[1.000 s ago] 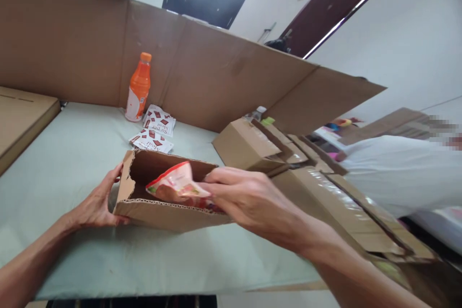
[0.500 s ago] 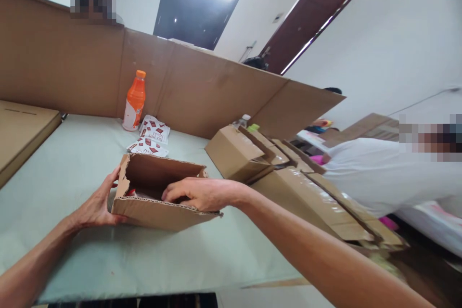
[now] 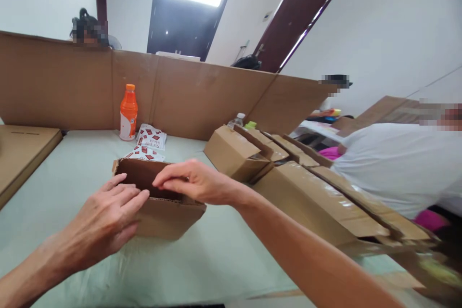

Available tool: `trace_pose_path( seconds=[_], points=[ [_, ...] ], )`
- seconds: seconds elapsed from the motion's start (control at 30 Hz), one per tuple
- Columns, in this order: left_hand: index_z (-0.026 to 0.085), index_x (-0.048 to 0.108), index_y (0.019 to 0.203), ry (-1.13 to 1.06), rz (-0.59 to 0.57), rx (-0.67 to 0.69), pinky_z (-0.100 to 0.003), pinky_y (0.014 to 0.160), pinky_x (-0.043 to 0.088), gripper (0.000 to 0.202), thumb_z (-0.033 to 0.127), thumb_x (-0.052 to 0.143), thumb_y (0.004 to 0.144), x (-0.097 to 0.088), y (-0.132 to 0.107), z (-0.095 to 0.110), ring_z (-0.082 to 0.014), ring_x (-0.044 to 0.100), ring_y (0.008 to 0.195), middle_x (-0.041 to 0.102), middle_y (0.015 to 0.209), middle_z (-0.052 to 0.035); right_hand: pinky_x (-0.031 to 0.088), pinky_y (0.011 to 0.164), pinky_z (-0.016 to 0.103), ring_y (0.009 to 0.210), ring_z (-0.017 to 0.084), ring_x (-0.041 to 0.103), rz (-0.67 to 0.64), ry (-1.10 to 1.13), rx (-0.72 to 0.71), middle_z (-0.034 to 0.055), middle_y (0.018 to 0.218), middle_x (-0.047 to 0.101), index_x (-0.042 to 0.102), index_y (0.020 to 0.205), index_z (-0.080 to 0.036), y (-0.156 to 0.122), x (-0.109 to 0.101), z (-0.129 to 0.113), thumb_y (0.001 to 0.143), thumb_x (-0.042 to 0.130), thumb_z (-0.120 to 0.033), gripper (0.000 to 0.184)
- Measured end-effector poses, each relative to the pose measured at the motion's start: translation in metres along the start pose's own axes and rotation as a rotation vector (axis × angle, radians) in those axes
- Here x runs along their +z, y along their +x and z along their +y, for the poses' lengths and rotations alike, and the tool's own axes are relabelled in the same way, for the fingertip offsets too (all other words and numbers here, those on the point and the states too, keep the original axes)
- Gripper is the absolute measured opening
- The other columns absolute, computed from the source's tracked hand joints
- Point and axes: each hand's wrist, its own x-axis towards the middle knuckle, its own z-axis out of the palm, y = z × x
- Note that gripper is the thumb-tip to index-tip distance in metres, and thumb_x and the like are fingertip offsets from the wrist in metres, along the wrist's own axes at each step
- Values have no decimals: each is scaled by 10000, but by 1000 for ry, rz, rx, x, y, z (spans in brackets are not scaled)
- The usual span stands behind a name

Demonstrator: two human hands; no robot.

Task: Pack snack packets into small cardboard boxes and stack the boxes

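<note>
An open cardboard box [image 3: 169, 221] stands on the pale green tabletop, its ragged top edge facing up. My left hand [image 3: 111, 211] is at the box's near left side, fingers stretched out over the front rim and holding nothing visible. Above the opening, my right hand [image 3: 197, 180] has its thumb and fingers pressed together; whatever they may pinch is hidden. The inside of the box is dark and partly covered by both hands. Just behind it lie white packets with red patterns [image 3: 151, 138], next to an upright bottle of orange drink [image 3: 128, 113].
Several cardboard boxes [image 3: 234, 151] stand at the right, with bottle caps showing among them. A flat cardboard box [image 3: 29, 154] lies at the left edge. A tall cardboard partition [image 3: 202, 96] closes off the back. A person in white [image 3: 390, 163] is at the right.
My left hand has left the box's left end and come over its front rim. My right hand has risen out of the box.
</note>
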Motion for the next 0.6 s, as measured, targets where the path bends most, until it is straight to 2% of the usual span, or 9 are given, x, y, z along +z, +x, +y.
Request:
trace_pose_path(
  seconds=[0.07,0.1,0.13,0.2,0.23,0.3,0.4,0.5,0.6],
  points=[
    [194,683,1103,10,-86,-27,-531,1074,549,195,172,554,959,-3,12,-4,-241,744,726,765,820,-34,548,780,285,836,170,722,275,86,-23,54,908,800,808,1039,-192,-9,-13,5,982,603,-336,257],
    [210,686,1001,-8,-152,-55,-515,1003,582,123,168,586,943,-5,16,-5,-238,724,682,740,750,-11,551,761,287,816,170,719,387,113,-19,58,886,794,806,1024,-189,-11,-19,13,970,619,-361,260],
    [222,672,919,-33,-227,-89,-486,912,605,73,164,628,921,-6,20,-6,-245,715,683,725,727,-3,553,747,288,808,172,720,468,134,5,63,888,791,803,1004,-183,-11,-22,26,951,632,-371,260],
    [229,631,829,-68,-381,-159,-421,737,587,112,147,696,871,-9,24,-8,-269,710,748,723,789,-15,551,713,278,818,177,725,539,159,153,66,918,791,792,956,-177,-5,-24,63,902,639,-376,257],
    [229,617,816,-76,-435,-182,-400,697,563,137,132,703,858,-10,25,-8,-271,704,776,724,848,-23,549,696,273,828,182,728,539,166,259,63,923,790,785,934,-173,0,-22,85,876,636,-373,256],
    [228,615,831,-96,-503,-210,-384,726,544,145,98,663,870,-11,27,-9,-257,695,821,723,959,-34,554,687,272,845,195,731,510,157,458,52,898,786,778,919,-168,15,-12,130,832,637,-351,246],
    [231,638,832,-155,-606,-227,-352,775,533,180,74,582,900,-14,33,-10,-232,697,832,727,934,-29,583,792,321,939,230,737,471,99,607,55,952,799,787,1004,-172,43,6,185,807,667,-311,269],
    [230,660,816,-206,-739,-259,-327,743,527,194,71,572,884,-17,46,-12,-230,706,803,727,845,-25,533,1017,371,1224,282,681,433,42,684,109,1272,763,745,1248,-172,78,21,217,826,709,-322,449],
    [237,675,812,-259,-820,-294,-311,713,528,185,80,590,863,-16,55,-16,-223,708,786,732,831,-22,451,1137,415,1418,347,559,369,26,735,174,1515,620,625,1458,-162,113,30,230,839,769,-449,698]
  ],
)
